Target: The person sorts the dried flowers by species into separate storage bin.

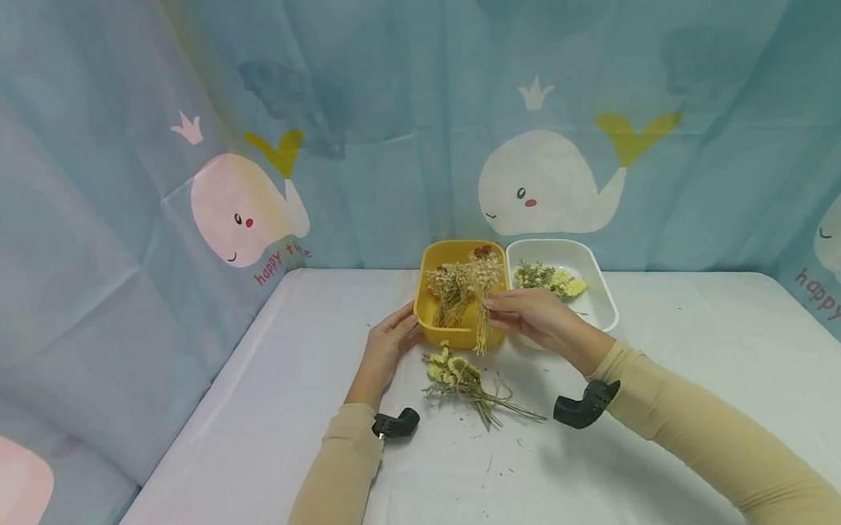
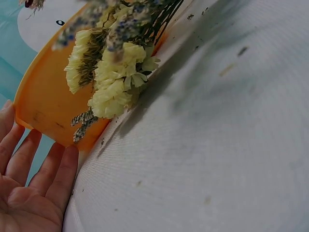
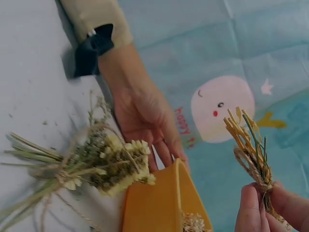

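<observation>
In the head view my right hand (image 1: 535, 316) pinches a small bundle of dried flowers (image 1: 484, 275) by its stems, over the right part of a yellow bin (image 1: 461, 339). Twine binds these stems (image 3: 253, 150), seen close in the right wrist view. More dried bundles (image 1: 451, 286) lie inside the yellow bin. My left hand (image 1: 385, 349) touches that bin's left side, its fingers (image 2: 60, 169) nearly straight in the left wrist view. On the table in front of the bin lies a twine-tied bouquet of pale yellow dried flowers (image 1: 464, 376).
A white bin (image 1: 603, 299) stands against the yellow one on its right, with yellow and green dried flowers (image 1: 548, 279) in it. Plant crumbs dot the white table (image 1: 550, 495). A blue whale-printed curtain (image 1: 388, 200) hangs behind and at the sides.
</observation>
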### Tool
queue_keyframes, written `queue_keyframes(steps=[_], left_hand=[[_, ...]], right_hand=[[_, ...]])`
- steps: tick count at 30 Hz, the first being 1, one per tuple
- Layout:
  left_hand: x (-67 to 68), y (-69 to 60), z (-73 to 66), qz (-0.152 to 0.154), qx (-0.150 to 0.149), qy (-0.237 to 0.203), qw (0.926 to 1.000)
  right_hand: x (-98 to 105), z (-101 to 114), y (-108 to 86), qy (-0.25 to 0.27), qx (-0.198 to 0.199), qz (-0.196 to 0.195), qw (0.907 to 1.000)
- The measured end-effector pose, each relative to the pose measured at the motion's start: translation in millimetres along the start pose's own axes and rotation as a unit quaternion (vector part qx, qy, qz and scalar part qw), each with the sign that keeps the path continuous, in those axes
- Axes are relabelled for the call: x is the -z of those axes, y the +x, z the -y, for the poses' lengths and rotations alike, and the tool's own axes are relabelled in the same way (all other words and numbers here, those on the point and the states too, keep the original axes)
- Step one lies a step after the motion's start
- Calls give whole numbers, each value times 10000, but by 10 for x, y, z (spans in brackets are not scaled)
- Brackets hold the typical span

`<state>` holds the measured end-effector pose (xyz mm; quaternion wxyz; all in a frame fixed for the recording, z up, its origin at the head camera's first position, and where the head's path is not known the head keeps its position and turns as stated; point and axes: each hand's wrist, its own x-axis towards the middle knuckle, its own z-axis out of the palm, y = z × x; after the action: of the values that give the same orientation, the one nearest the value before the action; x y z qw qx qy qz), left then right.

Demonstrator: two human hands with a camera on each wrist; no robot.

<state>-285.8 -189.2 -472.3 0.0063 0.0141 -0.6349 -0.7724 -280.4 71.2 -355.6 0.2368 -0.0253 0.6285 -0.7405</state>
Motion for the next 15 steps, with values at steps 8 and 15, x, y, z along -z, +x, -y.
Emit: queue_keyframes(steps=[8, 15], left_hand=[[18, 6, 10, 9, 50, 5, 10000], [11, 23, 12, -1, 49, -20, 10000]], right_hand=[[-112, 54, 236, -4, -121, -239, 9996], [-169, 84, 440, 131, -251, -602, 9978]])
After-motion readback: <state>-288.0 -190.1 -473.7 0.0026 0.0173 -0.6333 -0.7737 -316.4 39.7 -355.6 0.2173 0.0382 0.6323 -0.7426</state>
